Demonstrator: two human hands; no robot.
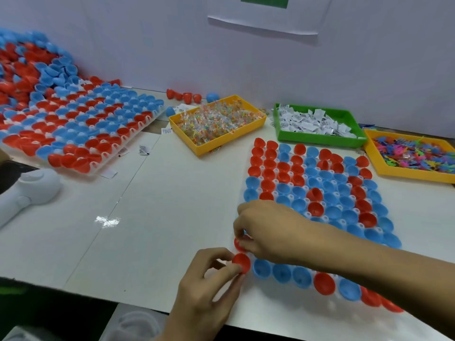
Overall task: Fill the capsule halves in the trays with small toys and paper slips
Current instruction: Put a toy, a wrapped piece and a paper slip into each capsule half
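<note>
A clear tray (320, 219) of red and blue capsule halves lies in front of me. My left hand (209, 289) pinches a red capsule half (242, 263) at the tray's near left corner. My right hand (268, 232) reaches across the tray and its curled fingers hold another red half (238, 244) just above that one, mostly hidden by the fingers. A yellow bin of wrapped small toys (219, 121), a green bin of paper slips (317, 123) and a yellow bin of colourful plastic figures (416, 156) stand behind the tray.
A second tray of capsule halves (81, 134) lies at the left, with a heap of loose halves (29, 67) behind it. A white device (27, 193) rests near the left edge. A few loose halves (187, 97) sit by the wall.
</note>
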